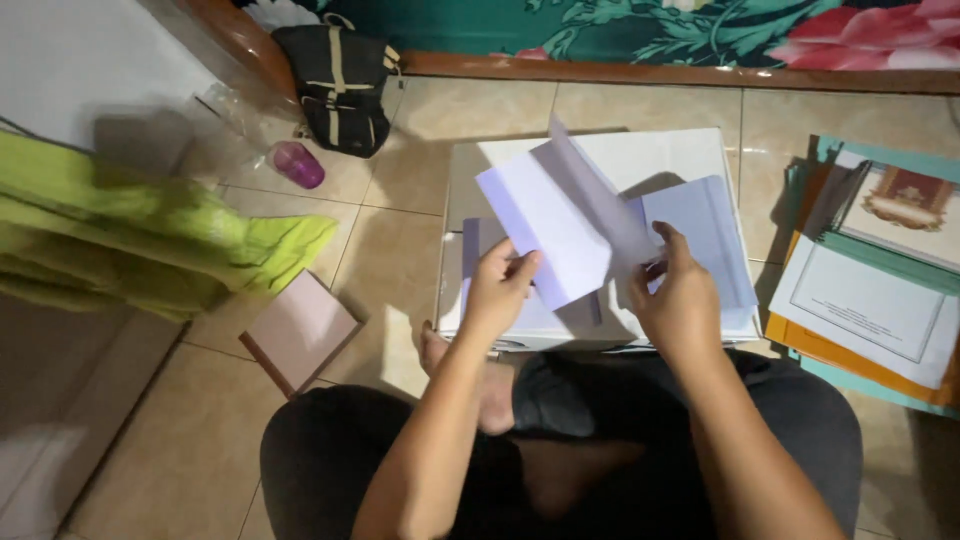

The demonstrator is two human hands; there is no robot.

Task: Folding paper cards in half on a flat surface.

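We sit cross-legged on the tiled floor [400, 300]. Our left hand [497, 290] pinches the lower left edge of a folded pale lilac sheet [555, 225], fingers closed on it. Our right hand [680, 300] grips its lower right part, thumb on top, fingers curled under. The sheet is held just above the near edge of a white box [600, 160], over more pale sheets. Right of the box lies a stack of folders [870, 300]. Beyond its far left corner: a black bag [340, 85].
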